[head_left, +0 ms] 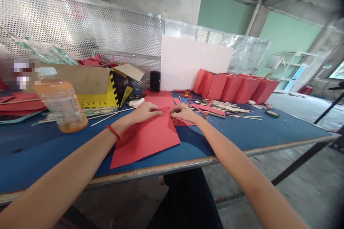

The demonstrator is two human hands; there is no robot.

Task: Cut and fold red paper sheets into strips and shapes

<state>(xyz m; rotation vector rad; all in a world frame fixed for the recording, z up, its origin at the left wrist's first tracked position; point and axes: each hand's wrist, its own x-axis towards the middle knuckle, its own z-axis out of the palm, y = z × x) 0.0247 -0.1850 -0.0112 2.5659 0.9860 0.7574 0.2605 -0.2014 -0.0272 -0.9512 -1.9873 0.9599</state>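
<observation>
Resting on paper (146, 139), left hand (145, 112) has fingers slightly parted; right hand (184, 111) curls fingers at paper's edge, hold unclear; counter (258, 130) shows in front, stretching right.

Red sheet (150, 141) partly hidden under left hand (145, 111).

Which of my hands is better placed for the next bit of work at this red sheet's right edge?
Probably your right hand: its curled fingers are close to that edge. Your left hand rests farther in on the red sheet, so it seems better suited to steadying.
</observation>
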